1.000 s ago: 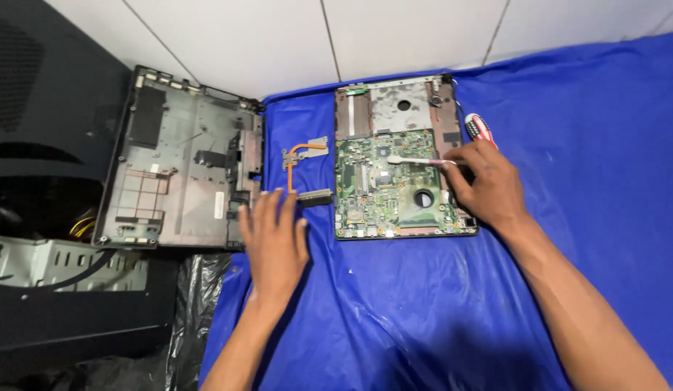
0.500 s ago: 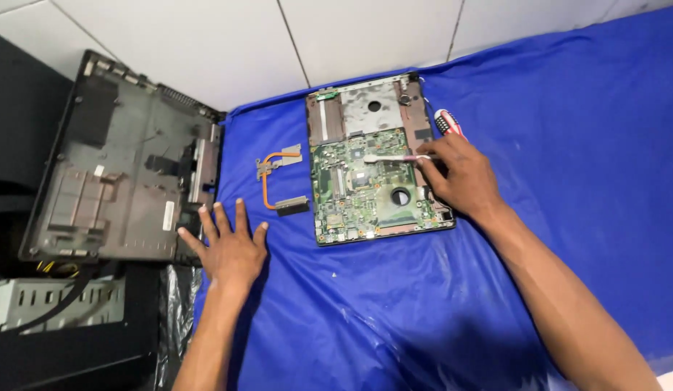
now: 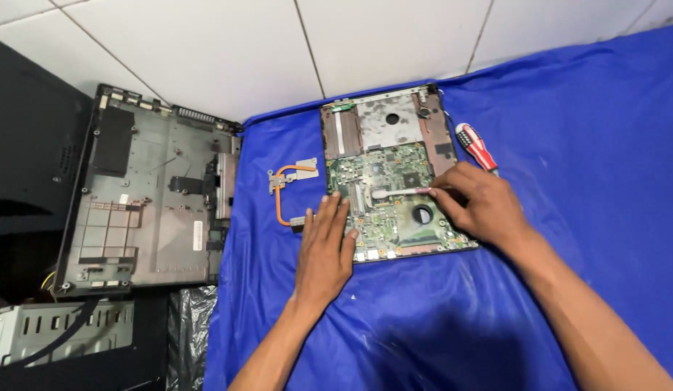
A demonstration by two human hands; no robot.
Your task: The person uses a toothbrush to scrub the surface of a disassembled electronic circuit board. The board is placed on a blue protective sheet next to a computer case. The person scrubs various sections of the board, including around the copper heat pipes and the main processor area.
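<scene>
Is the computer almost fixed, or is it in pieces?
In pieces. Done: the bottom cover is off and the copper heat pipe lies on the blue cloth. In hand: the left hand rests on the green circuit board while the right hand works a small brush on it. Left: everything is unassembled.

My view: informal electronics repair spot on floor. White floor tiles (image 3: 206, 51), blue cloth (image 3: 582, 181) as work mat, stripped laptop motherboard (image 3: 394, 195), detached bottom case (image 3: 148, 195), copper heatpipe (image 3: 289, 192), red screwdriver (image 3: 477, 145), desktop tower chassis (image 3: 61, 329) alongside.
</scene>
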